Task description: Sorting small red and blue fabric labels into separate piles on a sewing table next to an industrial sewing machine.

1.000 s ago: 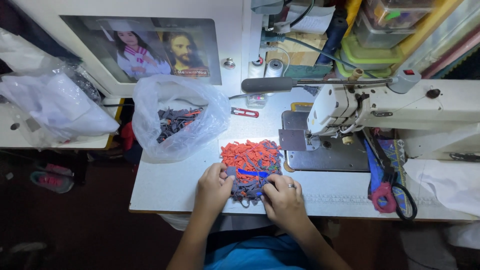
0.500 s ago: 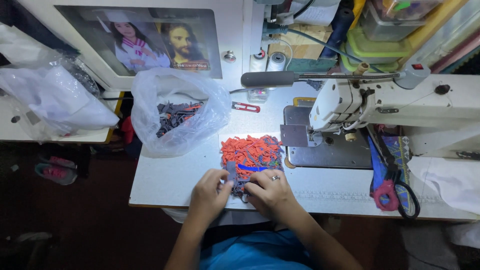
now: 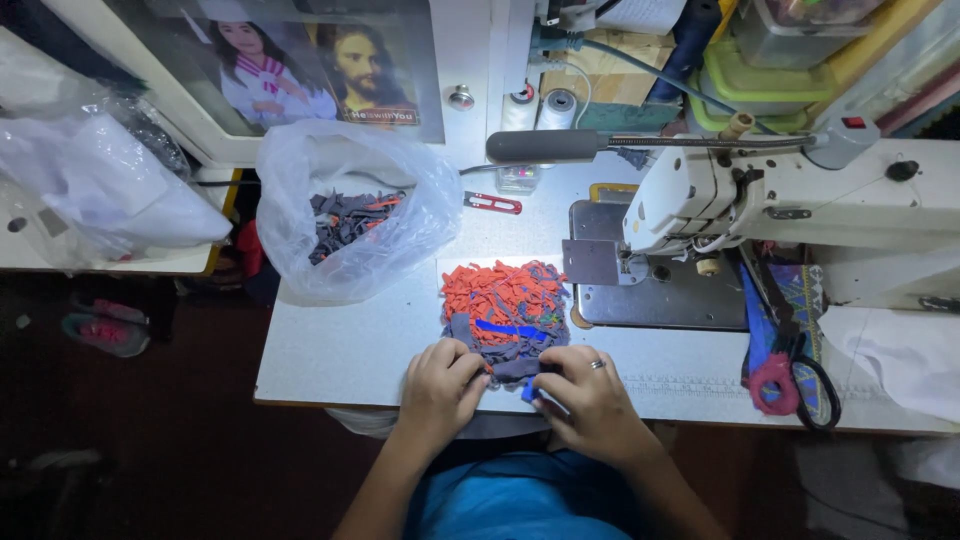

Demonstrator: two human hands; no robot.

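Observation:
A flat pile of small fabric pieces, mostly orange with grey and a blue strip, lies on the white sewing table in front of me. My left hand rests at the pile's near left edge, fingers curled onto grey pieces. At the near right edge my right hand, with a ring on one finger, pinches a small blue and grey piece. Both hands meet at the front of the pile.
A clear plastic bag with grey and orange scraps stands at the left back. A white sewing machine fills the right side. Red-handled scissors lie at the right front, a small red thread snip behind the pile.
Both hands have slid from on top of the pile back to its near edge, and now come together on a small piece there.

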